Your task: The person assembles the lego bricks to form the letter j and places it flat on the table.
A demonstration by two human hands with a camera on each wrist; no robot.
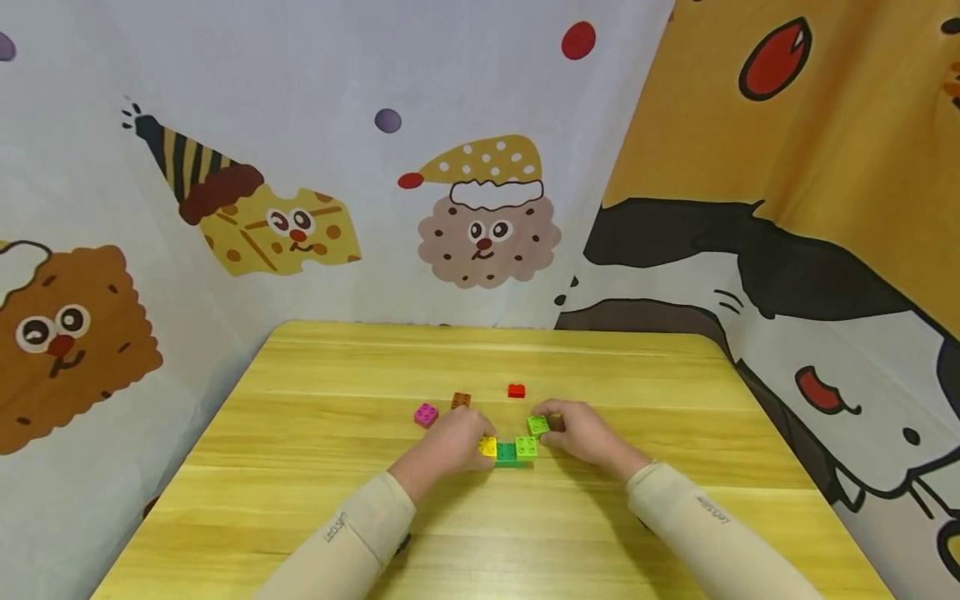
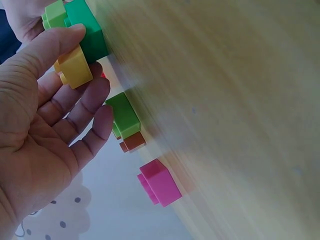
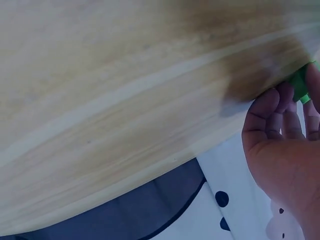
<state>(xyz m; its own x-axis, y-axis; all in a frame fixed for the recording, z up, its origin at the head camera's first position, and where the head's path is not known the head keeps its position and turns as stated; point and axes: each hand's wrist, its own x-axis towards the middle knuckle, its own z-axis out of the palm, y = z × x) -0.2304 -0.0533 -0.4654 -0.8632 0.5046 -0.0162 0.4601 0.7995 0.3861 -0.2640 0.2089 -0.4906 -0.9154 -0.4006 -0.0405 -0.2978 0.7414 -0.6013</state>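
Note:
My left hand (image 1: 453, 440) pinches a yellow toy building brick (image 2: 75, 67) between thumb and fingers. The brick adjoins a dark green brick (image 1: 506, 452), with a light green brick (image 1: 526, 447) at its right end. To the right, my right hand (image 1: 583, 431) holds another light green brick (image 1: 537, 426) between its thumb and fingers, just behind that end. In the right wrist view the fingers partly cover this green brick (image 3: 300, 85). Beyond the left hand, the left wrist view shows one more green brick (image 2: 123, 115), which the hand hides in the head view.
A pink brick (image 1: 426, 415) and a brown brick (image 1: 461, 401) lie beyond the left hand. Farther back is a small red brick (image 1: 516, 391). The wooden table (image 1: 637, 533) meets a cartoon-printed cloth (image 1: 480, 75) at its back edge.

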